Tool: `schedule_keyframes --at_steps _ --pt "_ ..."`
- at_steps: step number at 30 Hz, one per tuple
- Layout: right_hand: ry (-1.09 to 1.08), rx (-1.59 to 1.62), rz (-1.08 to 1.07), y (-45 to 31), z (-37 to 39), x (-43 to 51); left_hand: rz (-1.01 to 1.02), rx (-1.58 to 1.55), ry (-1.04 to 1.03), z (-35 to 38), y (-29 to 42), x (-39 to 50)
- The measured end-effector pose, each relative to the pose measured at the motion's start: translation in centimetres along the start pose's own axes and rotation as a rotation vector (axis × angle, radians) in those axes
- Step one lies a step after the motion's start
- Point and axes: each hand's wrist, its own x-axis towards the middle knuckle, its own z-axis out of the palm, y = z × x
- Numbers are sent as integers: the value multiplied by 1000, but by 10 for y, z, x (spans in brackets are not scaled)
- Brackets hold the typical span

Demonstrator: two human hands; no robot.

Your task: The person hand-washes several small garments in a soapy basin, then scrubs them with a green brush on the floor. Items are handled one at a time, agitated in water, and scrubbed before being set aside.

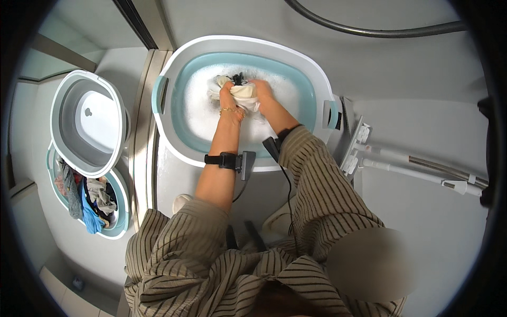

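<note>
A large white and teal plastic tub (243, 158) stands before me, holding sudsy water (202, 115). Above the foam, both my hands grip one bunched wet cream and white cloth (246, 93), with a small black part on its far side. My left hand (229, 97) has the cloth's left portion, a gold-coloured bracelet on the wrist. At the cloth's right edge is my right hand (263, 92), its fingers partly hidden and slightly blurred. Foam hides whatever lies under the surface.
Left, beyond a metal door track (142, 130), an empty grey-white basin (119, 130) rests partly over a teal-rimmed tub (126, 214) with mixed clothes (91, 198). Flat mops (356, 144) lie right of the large tub. A dark hose (376, 33) hangs at the top. Cables run from my forearm straps.
</note>
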Motion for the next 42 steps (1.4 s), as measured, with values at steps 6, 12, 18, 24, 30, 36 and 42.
schedule_keyframes --at_steps 6,12,18,24,30,36,42 --pt "-635 436 235 -8 -36 -38 94 -85 -61 14 -3 -16" --pt "-193 -83 -480 -1 -24 -46 9 -133 -57 -1 6 -6" --pt "-146 -25 -164 6 -54 -10 -14 -120 -119 -11 13 4" --pt "22 286 224 42 -47 49 -48 74 706 -32 -24 29" --pt "152 -512 -444 56 7 35 -91 461 930 -63 -32 60" --pt "11 -956 -793 33 19 -51 -217 52 252 -72 -28 76" --pt "202 -1099 -469 10 23 -9 -204 245 174 -61 -18 60"
